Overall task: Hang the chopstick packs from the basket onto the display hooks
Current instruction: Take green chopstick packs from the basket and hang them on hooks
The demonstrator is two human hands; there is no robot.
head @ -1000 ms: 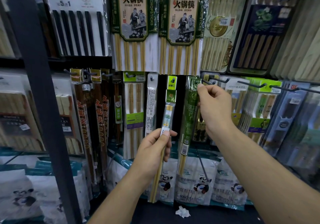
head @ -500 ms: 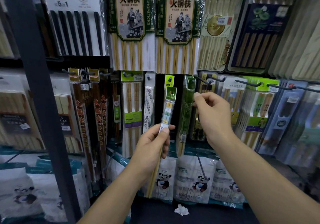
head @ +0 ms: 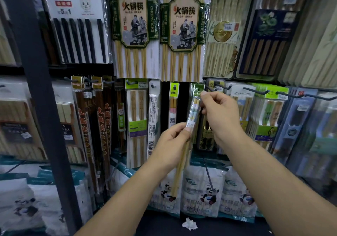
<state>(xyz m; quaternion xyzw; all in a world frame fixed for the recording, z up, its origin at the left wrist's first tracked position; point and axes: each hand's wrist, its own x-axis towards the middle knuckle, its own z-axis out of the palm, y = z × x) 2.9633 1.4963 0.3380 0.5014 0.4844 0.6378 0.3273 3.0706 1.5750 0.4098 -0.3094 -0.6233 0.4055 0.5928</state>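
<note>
Head view: the left hand (head: 171, 141) grips the slim, clear-wrapped bamboo chopstick pack (head: 179, 173) at mid-length, with the pack tilted. The right hand (head: 218, 115) pinches the pack's green-headed upper end, near a dark metal display hook (head: 223, 86).

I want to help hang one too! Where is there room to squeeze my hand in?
A dark bare strip runs between the pink-banded pack and the chopstick pack that the left hand and right hand hold. Right of them, the hook ends stick out bare. The brown packs on the left hang crowded.
</note>
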